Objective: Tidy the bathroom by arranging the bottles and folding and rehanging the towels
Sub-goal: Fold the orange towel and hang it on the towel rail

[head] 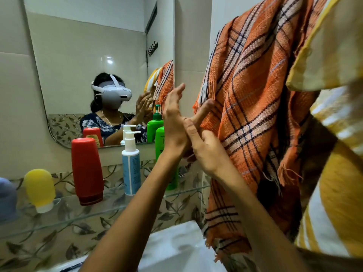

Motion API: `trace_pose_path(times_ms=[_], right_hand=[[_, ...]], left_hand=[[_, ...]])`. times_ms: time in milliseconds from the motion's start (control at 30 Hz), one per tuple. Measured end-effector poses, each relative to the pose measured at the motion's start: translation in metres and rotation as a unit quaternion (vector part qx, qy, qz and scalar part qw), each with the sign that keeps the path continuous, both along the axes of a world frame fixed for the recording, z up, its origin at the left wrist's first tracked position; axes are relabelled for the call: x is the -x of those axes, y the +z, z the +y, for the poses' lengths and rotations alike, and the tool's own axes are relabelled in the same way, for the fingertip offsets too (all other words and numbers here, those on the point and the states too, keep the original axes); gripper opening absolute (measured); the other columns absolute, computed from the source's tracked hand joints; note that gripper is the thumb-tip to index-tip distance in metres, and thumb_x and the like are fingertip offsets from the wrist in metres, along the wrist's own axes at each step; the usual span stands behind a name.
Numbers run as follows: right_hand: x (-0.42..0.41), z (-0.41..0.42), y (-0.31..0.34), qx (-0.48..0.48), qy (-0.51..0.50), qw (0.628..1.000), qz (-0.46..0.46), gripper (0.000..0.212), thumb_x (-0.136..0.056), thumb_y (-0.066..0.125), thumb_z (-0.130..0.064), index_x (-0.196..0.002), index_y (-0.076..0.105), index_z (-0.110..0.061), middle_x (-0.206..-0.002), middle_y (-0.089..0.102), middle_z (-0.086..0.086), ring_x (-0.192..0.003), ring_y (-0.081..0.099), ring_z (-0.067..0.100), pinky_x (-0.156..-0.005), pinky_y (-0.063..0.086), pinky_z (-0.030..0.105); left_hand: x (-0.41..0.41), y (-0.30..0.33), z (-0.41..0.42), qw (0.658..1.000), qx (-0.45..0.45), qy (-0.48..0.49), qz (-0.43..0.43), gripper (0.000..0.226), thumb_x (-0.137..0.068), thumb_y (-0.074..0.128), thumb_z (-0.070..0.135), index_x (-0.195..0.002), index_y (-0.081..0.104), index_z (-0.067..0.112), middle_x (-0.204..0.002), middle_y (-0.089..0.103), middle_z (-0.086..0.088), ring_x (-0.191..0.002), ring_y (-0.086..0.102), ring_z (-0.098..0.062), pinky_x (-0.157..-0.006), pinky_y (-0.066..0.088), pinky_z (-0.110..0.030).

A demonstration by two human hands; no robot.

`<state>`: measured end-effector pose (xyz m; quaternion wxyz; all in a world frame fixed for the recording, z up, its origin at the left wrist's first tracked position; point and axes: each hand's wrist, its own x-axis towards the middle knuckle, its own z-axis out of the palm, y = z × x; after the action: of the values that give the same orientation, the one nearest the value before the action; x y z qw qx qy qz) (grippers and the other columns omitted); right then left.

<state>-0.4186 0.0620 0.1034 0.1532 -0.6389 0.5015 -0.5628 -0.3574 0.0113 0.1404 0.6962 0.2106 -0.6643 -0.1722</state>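
An orange plaid towel (251,107) hangs on the right, with a yellow and white striped towel (334,173) hanging beside it. My left hand (173,122) and my right hand (204,146) are raised together just left of the orange towel, fingers straight, palms touching each other and holding nothing. On the glass shelf (59,211) stand a yellow bottle (40,189), a red bottle (86,171), a white and blue pump bottle (131,163) and a green pump bottle (160,142), the last partly hidden behind my left hand.
A mirror (88,65) above the shelf reflects a person wearing a headset. A white sink (176,250) lies below my arms. A blue object (6,199) sits at the shelf's far left edge. Leaf-patterned tiles line the wall.
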Motion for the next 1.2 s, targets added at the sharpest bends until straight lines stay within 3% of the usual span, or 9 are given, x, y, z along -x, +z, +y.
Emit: trace_pose_path(times_ms=[100, 200, 367, 500, 733, 867, 967, 1067, 1200], right_hand=[[0.008, 0.013, 0.017, 0.035, -0.044, 0.998, 0.018, 0.062, -0.077, 0.040, -0.074, -0.086, 0.060, -0.016, -0.080, 0.070, 0.009, -0.073, 0.069, 0.029, -0.071, 0.059, 0.047], [0.015, 0.022, 0.026, 0.067, -0.094, 0.992, 0.044, 0.051, -0.088, 0.041, -0.062, -0.102, 0.060, -0.016, -0.096, 0.070, 0.003, -0.087, 0.067, 0.019, -0.083, 0.055, 0.040], [0.021, 0.037, 0.028, 0.119, -0.114, 0.985, 0.043, 0.038, -0.089, 0.051, -0.051, -0.104, 0.058, -0.018, -0.095, 0.068, -0.002, -0.090, 0.065, 0.014, -0.080, 0.054, 0.033], [0.018, 0.042, 0.035, 0.198, -0.136, 0.971, 0.011, 0.015, -0.094, 0.052, -0.023, -0.105, 0.057, -0.015, -0.089, 0.061, -0.009, -0.089, 0.063, 0.013, -0.078, 0.049, 0.023], [0.012, 0.050, 0.054, 0.280, -0.175, 0.942, 0.056, 0.050, -0.081, 0.060, 0.000, -0.128, 0.044, -0.009, -0.118, 0.057, 0.016, -0.108, 0.058, 0.030, -0.097, 0.046, 0.043], [0.003, 0.061, 0.059, 0.313, -0.183, 0.930, 0.059, 0.051, -0.086, 0.060, -0.005, -0.133, 0.040, -0.013, -0.114, 0.056, 0.012, -0.091, 0.063, 0.024, -0.072, 0.050, 0.022], [-0.009, 0.073, 0.063, 0.324, -0.190, 0.924, 0.075, 0.049, -0.089, 0.058, -0.008, -0.133, 0.040, -0.017, -0.113, 0.054, 0.014, -0.066, 0.057, 0.009, -0.050, 0.046, 0.009], [-0.022, 0.088, 0.066, 0.334, -0.191, 0.919, 0.091, 0.046, -0.091, 0.055, -0.005, -0.134, 0.043, -0.018, -0.112, 0.051, 0.012, -0.060, 0.041, -0.003, -0.051, 0.042, 0.001], [-0.044, 0.115, 0.066, 0.312, -0.212, 0.918, 0.125, 0.026, -0.094, 0.051, -0.011, -0.117, 0.060, -0.019, -0.115, 0.049, 0.011, -0.077, 0.056, 0.012, -0.066, 0.040, 0.005]], left_hand=[[0.008, 0.017, 0.005, 0.999, -0.011, 0.008, -0.044, 0.077, -0.070, 0.078, 0.038, -0.129, 0.047, 0.000, -0.132, 0.053, -0.017, -0.122, 0.050, -0.021, -0.104, 0.040, -0.029], [0.016, 0.031, 0.010, 0.996, -0.047, -0.015, -0.069, 0.047, -0.082, 0.068, 0.031, -0.115, 0.062, -0.001, -0.120, 0.063, -0.018, -0.113, 0.059, -0.026, -0.099, 0.046, -0.037], [0.021, 0.037, 0.020, 0.999, -0.007, 0.047, 0.014, 0.022, -0.092, 0.055, 0.015, -0.091, 0.063, -0.005, -0.085, 0.067, -0.014, -0.076, 0.061, -0.020, -0.068, 0.050, -0.025], [0.007, 0.026, 0.036, 0.996, 0.011, 0.035, 0.075, 0.018, -0.096, 0.044, 0.011, -0.092, 0.056, 0.000, -0.075, 0.055, -0.001, -0.069, 0.052, -0.015, -0.069, 0.047, -0.033], [-0.023, 0.025, 0.074, 0.992, 0.069, 0.039, 0.098, 0.017, -0.097, 0.036, 0.007, -0.083, 0.044, 0.011, -0.063, 0.041, 0.008, -0.050, 0.044, 0.008, -0.049, 0.034, -0.008], [-0.038, 0.022, 0.097, 0.992, 0.069, 0.056, 0.085, 0.023, -0.096, 0.036, 0.012, -0.078, 0.043, 0.023, -0.067, 0.044, 0.006, -0.062, 0.046, -0.007, -0.059, 0.045, -0.038], [-0.051, 0.016, 0.118, 0.991, 0.085, 0.073, 0.068, 0.015, -0.095, 0.035, 0.015, -0.083, 0.044, 0.019, -0.067, 0.045, 0.008, -0.061, 0.048, -0.008, -0.058, 0.046, -0.039], [-0.063, 0.006, 0.146, 0.992, 0.083, 0.083, 0.046, 0.017, -0.096, 0.035, 0.015, -0.083, 0.044, 0.022, -0.071, 0.048, 0.005, -0.069, 0.054, -0.026, -0.063, 0.049, -0.047], [-0.089, -0.008, 0.183, 0.993, 0.076, 0.084, 0.038, 0.015, -0.096, 0.035, 0.018, -0.092, 0.049, 0.013, -0.088, 0.056, -0.015, -0.084, 0.059, -0.031, -0.070, 0.053, -0.050]])
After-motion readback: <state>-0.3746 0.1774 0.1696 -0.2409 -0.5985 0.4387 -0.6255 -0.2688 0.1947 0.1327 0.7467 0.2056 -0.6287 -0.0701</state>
